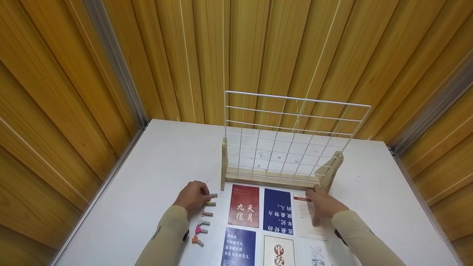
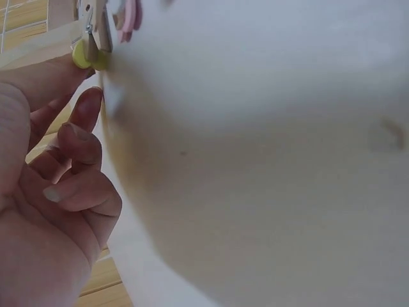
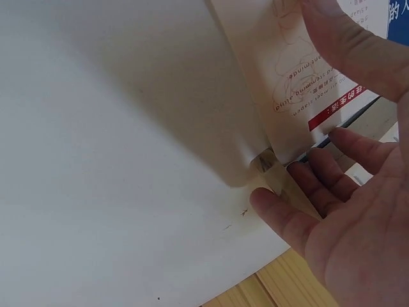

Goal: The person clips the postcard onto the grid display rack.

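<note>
My left hand (image 1: 192, 195) is at the far end of a column of small wooden clothespins (image 1: 207, 214) with coloured decorations. In the left wrist view its thumb and forefinger pinch a clothespin (image 2: 94, 32) beside a yellow decoration (image 2: 89, 56), while the other fingers curl loosely. My right hand (image 1: 325, 205) lies over a cream card (image 1: 301, 214) with a red strip. Its thumb rests on the card's face, and the relaxed, spread fingers (image 3: 284, 217) reach past the card's far edge to the wooden foot (image 3: 281, 179) of the grid stand.
A white wire grid (image 1: 288, 140) stands upright in a wooden base (image 1: 269, 179) behind the cards. Also laid out are a red card (image 1: 244, 199), blue cards (image 1: 277, 201) and a cream card with red seals (image 1: 268, 245). Wood-patterned walls (image 1: 244, 44) surround the white table (image 1: 166, 155).
</note>
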A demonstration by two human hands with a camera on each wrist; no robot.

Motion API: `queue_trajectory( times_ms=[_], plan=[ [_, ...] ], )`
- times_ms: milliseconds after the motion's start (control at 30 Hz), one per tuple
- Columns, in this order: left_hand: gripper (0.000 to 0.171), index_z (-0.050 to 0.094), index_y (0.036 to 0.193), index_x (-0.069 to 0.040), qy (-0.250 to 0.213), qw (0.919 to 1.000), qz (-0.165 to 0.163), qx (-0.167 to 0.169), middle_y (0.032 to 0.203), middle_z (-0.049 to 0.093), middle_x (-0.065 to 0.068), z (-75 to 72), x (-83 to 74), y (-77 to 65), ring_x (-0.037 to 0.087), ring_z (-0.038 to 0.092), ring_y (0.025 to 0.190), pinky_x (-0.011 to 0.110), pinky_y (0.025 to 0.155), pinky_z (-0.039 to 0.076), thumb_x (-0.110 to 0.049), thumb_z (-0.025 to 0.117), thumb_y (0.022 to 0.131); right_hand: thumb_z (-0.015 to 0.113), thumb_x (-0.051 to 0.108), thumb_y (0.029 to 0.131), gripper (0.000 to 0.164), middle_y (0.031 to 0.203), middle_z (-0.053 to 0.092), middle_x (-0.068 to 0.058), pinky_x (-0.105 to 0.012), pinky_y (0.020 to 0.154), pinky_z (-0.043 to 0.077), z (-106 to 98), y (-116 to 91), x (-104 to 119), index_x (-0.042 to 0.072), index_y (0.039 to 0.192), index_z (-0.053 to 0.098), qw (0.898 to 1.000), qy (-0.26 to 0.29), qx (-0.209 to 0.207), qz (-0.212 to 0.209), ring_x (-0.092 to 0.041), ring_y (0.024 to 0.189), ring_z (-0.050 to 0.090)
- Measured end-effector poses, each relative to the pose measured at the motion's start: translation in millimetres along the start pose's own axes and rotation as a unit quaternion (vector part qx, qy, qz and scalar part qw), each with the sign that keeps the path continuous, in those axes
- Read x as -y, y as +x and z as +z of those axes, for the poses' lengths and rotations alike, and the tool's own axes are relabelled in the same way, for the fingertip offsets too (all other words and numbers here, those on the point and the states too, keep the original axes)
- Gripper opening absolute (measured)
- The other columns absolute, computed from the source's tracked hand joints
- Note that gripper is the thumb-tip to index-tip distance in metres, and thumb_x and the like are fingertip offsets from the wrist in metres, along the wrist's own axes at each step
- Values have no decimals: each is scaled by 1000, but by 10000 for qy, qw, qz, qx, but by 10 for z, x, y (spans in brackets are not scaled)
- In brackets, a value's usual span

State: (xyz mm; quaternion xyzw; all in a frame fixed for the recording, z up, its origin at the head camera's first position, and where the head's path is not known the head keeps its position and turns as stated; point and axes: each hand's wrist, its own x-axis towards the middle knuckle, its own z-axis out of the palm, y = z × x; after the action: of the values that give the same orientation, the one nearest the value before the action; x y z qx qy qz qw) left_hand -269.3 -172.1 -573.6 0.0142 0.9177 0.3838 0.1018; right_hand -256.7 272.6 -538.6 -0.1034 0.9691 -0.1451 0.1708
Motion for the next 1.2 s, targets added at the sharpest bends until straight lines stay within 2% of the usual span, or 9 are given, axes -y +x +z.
queue_trajectory(
  times_ms=[133,333,600,767,967,1200],
  plan=[
    [11,67,82,-17,-172,9998,-69,-24,87,62,0,-10,-40,27,22,57,82,39,76,48,-19,76,88,96,7,51,100,129,40,-21,-59,99,40,-3,-14,-37,2,136,44,9996,-91,-232,-99,-43,119,48],
    [11,67,82,-19,-198,9991,138,-360,94,64,-2,-37,-115,46,22,55,86,41,81,45,-18,75,89,94,4,53,94,123,46,-21,-58,98,41,-7,-25,-126,2,133,43,9965,-396,-545,-497,-39,112,49],
    [7,67,88,-19,-432,9972,370,-491,90,63,-4,-46,-147,107,20,54,86,40,82,45,-18,72,92,78,-15,68,64,119,54,-19,-59,102,37,-10,-7,-173,3,124,52,9901,-603,-990,-786,-41,117,49],
    [6,68,94,-14,-455,9951,636,-598,89,62,-3,-56,-183,155,19,54,80,38,75,46,-15,72,91,68,-15,77,54,123,54,-21,-58,103,36,-37,-24,-195,3,126,54,9921,-107,-1096,-599,-43,121,48],
    [5,70,94,-14,-594,9934,708,-679,90,63,-2,-60,-238,191,18,53,77,35,70,46,-15,73,90,63,-11,85,43,131,50,-26,-59,105,32,-138,-79,-192,-5,127,55,9902,730,-1164,-253,-48,129,42],
    [5,70,92,-13,-768,9894,922,-818,88,63,-2,-91,-265,213,18,54,76,33,67,47,-12,74,89,63,-8,87,36,125,55,-26,-60,101,36,-244,-135,-172,-6,122,57,9862,1041,-1277,-161,-48,123,47]
  ],
)
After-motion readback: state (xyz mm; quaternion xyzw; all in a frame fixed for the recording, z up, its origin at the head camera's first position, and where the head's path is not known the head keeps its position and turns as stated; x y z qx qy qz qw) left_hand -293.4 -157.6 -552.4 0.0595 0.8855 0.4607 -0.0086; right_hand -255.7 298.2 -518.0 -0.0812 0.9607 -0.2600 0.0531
